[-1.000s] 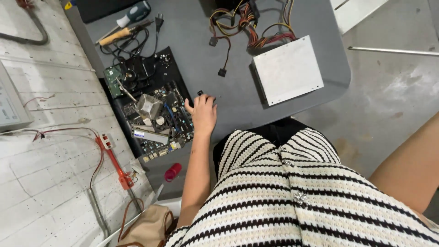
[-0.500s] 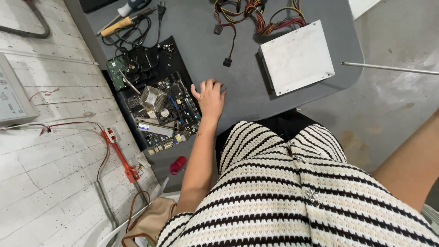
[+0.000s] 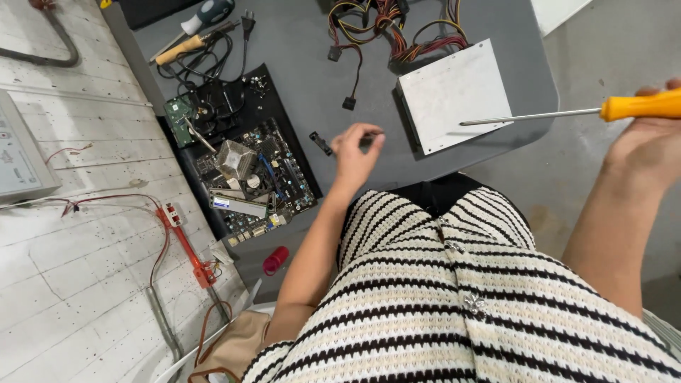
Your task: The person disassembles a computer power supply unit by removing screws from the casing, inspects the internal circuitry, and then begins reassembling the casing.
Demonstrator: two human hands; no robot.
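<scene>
- Two hands were at work over a grey table (image 3: pixel 298 64): the left hand (image 3: pixel 355 145) hovered near the centre of the view, the right hand (image 3: pixel 649 145) sat at three o'clock, off the table's edge
- Left fingers were pinched narrow around something small and dark; what it was could not be told
- Right fingers were wrapped tight on the orange handle of a long screwdriver (image 3: pixel 567 112), its thin shaft pointing toward nine o'clock with the tip over the silver power supply unit (image 3: pixel 454 96)
- A motherboard (image 3: pixel 248 170) lay on a black mat at nine o'clock from the left hand, near but apart from it; a small black part (image 3: pixel 321 143) lay on the table just beside that hand
- At twelve o'clock a bundle of coloured cables (image 3: pixel 397 28) ran from the power supply; at eleven o'clock lay a second screwdriver with a wooden-coloured handle (image 3: pixel 181 50)
- Judged risks: the tiny pinched piece could slip and drop off the table's near edge onto the floor, since the grip was only fingertip-deep; the long shaft, held out in the air, could swing and scrape the power supply's casing or snag the cables
</scene>
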